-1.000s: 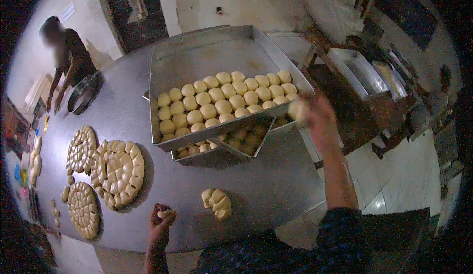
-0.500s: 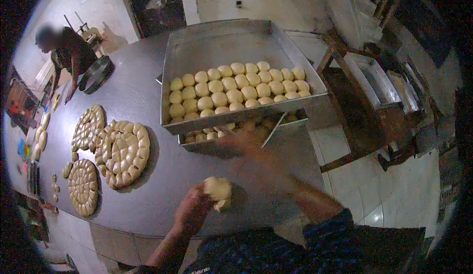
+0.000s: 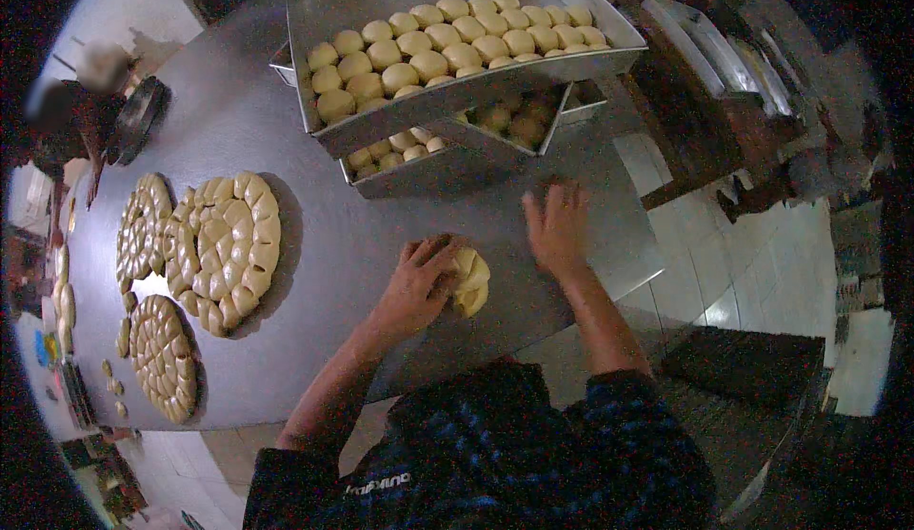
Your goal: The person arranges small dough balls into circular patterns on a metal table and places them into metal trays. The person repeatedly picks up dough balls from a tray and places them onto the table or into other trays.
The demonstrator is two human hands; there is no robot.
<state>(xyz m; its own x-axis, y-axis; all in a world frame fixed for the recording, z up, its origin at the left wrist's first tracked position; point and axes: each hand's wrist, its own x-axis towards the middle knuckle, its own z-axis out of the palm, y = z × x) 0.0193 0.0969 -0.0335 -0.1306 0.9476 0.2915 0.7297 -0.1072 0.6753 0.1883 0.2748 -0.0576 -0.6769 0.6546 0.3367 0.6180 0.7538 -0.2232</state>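
The left hand [image 3: 411,287] is closed around the left side of a pale dough lump [image 3: 471,287], its fingers curled over the top; the lump rests on the metal table [image 3: 328,244], between the two hands and nearer the left one. The right hand [image 3: 560,228] is just beyond and to the right of the lump, apart from it, back upward and thumb held away from the fingers; whether it is open or cupped over something I cannot tell. Ahead of both hands stands a large tray [image 3: 476,94] with rows of dough balls [image 3: 462,56], above a lower tray [image 3: 405,178] that holds more balls. Well to the left of the left hand lie three rounds of dough pieces [image 3: 224,244]. Past them, farther from that hand, a round pan [image 3: 138,120] is tilted up beside a co-worker.
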